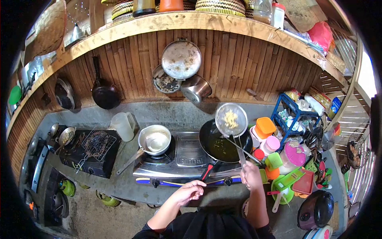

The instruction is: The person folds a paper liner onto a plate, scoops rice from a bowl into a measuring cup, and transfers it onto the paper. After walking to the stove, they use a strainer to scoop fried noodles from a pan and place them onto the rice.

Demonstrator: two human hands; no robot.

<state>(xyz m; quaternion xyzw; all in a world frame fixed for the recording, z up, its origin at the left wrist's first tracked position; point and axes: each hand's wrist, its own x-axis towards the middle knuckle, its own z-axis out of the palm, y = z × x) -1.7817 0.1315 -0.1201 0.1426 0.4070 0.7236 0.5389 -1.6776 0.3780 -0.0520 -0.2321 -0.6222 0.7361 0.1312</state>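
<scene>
Wire-mesh strainer with pale food hangs above the black wok, its handle clamped in the right hand fingers. Left hand rests loosely curled at the stove front. Beyond the fingers a saucepan sits; plastic containers crowd the desk rightward.

Right hand raised, fingers closed in a grip; left hand loosely curled, lower.

Single head-worn fisheye view, looking steeply down and forward from above the stove; near range, counter to bamboo wall in frame, edges vignetted black.
</scene>
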